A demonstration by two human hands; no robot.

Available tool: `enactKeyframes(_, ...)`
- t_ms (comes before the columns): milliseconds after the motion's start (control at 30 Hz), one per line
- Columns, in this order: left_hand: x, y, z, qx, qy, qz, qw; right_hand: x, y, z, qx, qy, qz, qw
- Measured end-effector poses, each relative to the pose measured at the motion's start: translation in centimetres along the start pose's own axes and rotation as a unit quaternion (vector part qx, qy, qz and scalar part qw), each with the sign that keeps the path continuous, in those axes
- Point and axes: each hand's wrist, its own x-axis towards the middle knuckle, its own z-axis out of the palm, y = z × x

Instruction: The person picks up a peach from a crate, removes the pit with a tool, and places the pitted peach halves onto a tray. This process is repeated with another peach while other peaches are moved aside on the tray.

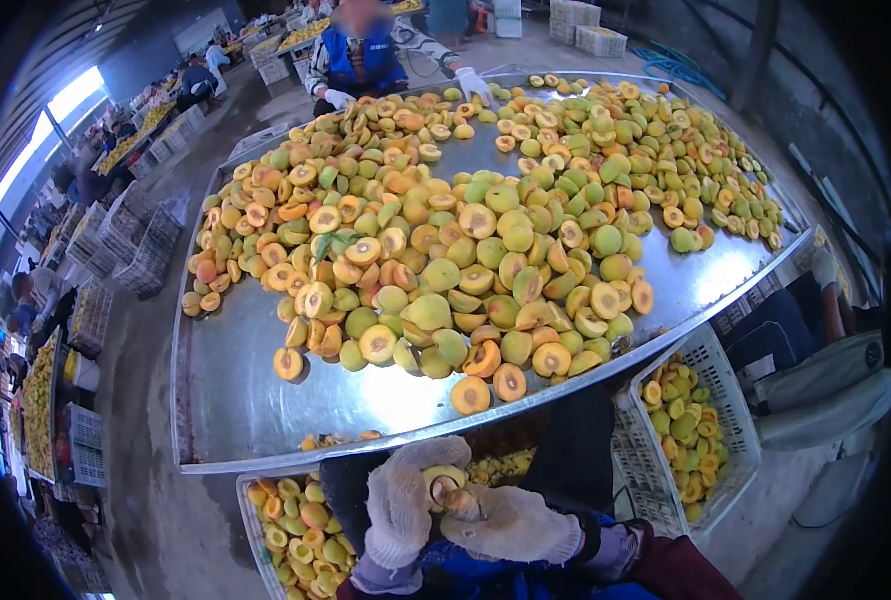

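My left hand (403,500), in a grey-white knitted glove, is closed around a yellow peach half (448,473) above my lap. My right hand (521,524), gloved the same way, meets it from the right. Its fingers are closed on a small pitting tool (458,500), whose curved metal end is against the peach's cut face; the grip hides most of the tool. Just beyond my hands is the edge of a metal table (236,400), heaped with halved peaches (431,312), many still showing stones.
A crate (249,505) of peach halves stands at my left, and another white crate (638,455) at my right. Across the table, a person in a blue vest (366,60) reaches over the fruit with gloved hands. Stacked crates (146,245) and other workers line the left side.
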Motion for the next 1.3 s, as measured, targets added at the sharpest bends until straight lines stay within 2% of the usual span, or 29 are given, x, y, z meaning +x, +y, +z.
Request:
enactKeyframes(33, 0.4, -0.1, -0.4, -0.001, 0.000, 0.000, 1.000, 0.7, -0.4, -1.2, 0.211, -0.108, 0.191, 0.952)
enactKeyframes(67, 0.8, -0.4, -0.7, -0.016, -0.042, -0.026, 0.999, 1.1, -0.7, -2.0, 0.404, -0.206, 0.363, 0.814)
enactKeyframes(100, 1.2, -0.5, -0.9, -0.029, -0.084, -0.052, 0.995, 1.3, -1.0, -2.2, 0.403, -0.206, 0.362, 0.815)
enactKeyframes(167, 1.6, 0.2, -0.4, -0.055, -0.099, -0.057, 0.992, 1.7, -1.3, -2.4, 0.400, -0.178, 0.412, 0.799)
enactKeyframes(200, 1.6, 0.3, 0.0, -0.106, -0.063, -0.066, 0.990, 1.6, -1.1, -2.4, 0.401, -0.176, 0.412, 0.799)
enactKeyframes(233, 1.6, 0.3, 0.4, -0.158, -0.026, -0.076, 0.984, 1.3, -0.8, -2.3, 0.448, -0.124, 0.382, 0.798)
enactKeyframes(267, 1.3, 0.3, 0.6, -0.158, -0.029, -0.077, 0.984, 1.2, -0.7, -2.3, 0.494, -0.070, 0.351, 0.793)
enactKeyframes(300, 0.8, 0.2, 0.8, -0.178, -0.011, -0.111, 0.978, 1.2, -0.6, -2.4, 0.495, -0.068, 0.351, 0.792)
enactKeyframes(367, 0.2, -0.3, 0.5, -0.198, 0.009, -0.143, 0.970, 1.9, -0.7, -3.3, 0.428, 0.018, 0.408, 0.806)
enactKeyframes(400, 0.0, -0.8, -0.3, -0.197, -0.053, -0.193, 0.960, 2.7, -1.4, -4.3, 0.363, 0.020, 0.434, 0.824)
enactKeyframes(433, -0.2, -1.4, -0.8, -0.194, -0.113, -0.242, 0.944, 2.8, -1.7, -4.5, 0.364, 0.017, 0.434, 0.824)
enactKeyframes(467, -0.5, -2.1, -0.2, -0.221, -0.051, -0.230, 0.946, 2.7, -1.8, -4.6, 0.394, -0.001, 0.430, 0.812)
enactKeyframes(500, -0.5, -2.4, 0.2, -0.221, -0.046, -0.232, 0.946, 2.7, -1.8, -4.6, 0.424, -0.020, 0.425, 0.800)
enactKeyframes(533, -0.3, -2.4, 0.5, -0.321, 0.006, -0.192, 0.928, 2.2, -1.4, -3.8, 0.428, -0.057, 0.379, 0.818)
enactKeyframes(567, -0.1, -2.6, 0.6, -0.416, 0.056, -0.147, 0.896, 1.9, -1.4, -3.3, 0.429, -0.058, 0.378, 0.819)
enactKeyframes(633, 0.3, -3.1, 0.5, -0.447, 0.060, -0.147, 0.880, 1.9, -2.1, -2.6, 0.319, -0.148, 0.409, 0.842)
enactKeyframes(700, 0.5, -3.2, 0.8, -0.449, 0.083, -0.118, 0.882, 1.3, -1.6, -1.9, 0.322, -0.161, 0.406, 0.840)
enactKeyframes(767, 0.5, -3.5, 1.1, -0.474, 0.082, -0.099, 0.871, 1.2, -1.2, -1.1, 0.177, -0.131, 0.323, 0.921)
enactKeyframes(800, 0.5, -3.6, 1.2, -0.499, 0.082, -0.077, 0.859, 1.1, -1.1, -0.8, 0.177, -0.131, 0.323, 0.920)
enactKeyframes(867, 0.5, -3.1, 1.4, -0.471, 0.086, -0.075, 0.875, 1.1, -1.0, -0.4, 0.068, -0.085, 0.242, 0.964)
enactKeyframes(967, 0.2, -2.1, 2.0, -0.426, 0.113, -0.084, 0.894, 0.9, -0.8, 0.0, 0.042, -0.046, 0.200, 0.978)
enactKeyframes(1000, 0.1, -1.8, 2.2, -0.408, 0.135, -0.095, 0.898, 0.8, -0.6, 0.2, 0.042, -0.046, 0.200, 0.978)
enactKeyframes(1067, -0.3, -1.8, 2.5, -0.406, 0.123, -0.086, 0.901, 0.5, -0.2, 0.4, 0.112, -0.042, 0.232, 0.965)
enactKeyframes(1133, -0.6, -1.8, 3.0, -0.405, 0.112, -0.076, 0.904, 0.8, -1.0, -0.5, 0.104, -0.049, 0.244, 0.963)
enactKeyframes(1200, -1.0, -1.4, 3.6, -0.338, 0.121, -0.013, 0.933, 0.9, -1.2, -0.8, 0.097, -0.057, 0.255, 0.960)
enactKeyframes(1267, -1.1, -0.8, 3.7, -0.305, 0.117, 0.006, 0.945, 0.7, -0.8, -0.8, 0.058, -0.025, 0.085, 0.994)
enactKeyframes(1300, -1.1, -0.6, 3.8, -0.272, 0.112, 0.026, 0.955, 0.8, -1.0, -1.1, 0.058, -0.024, 0.086, 0.994)
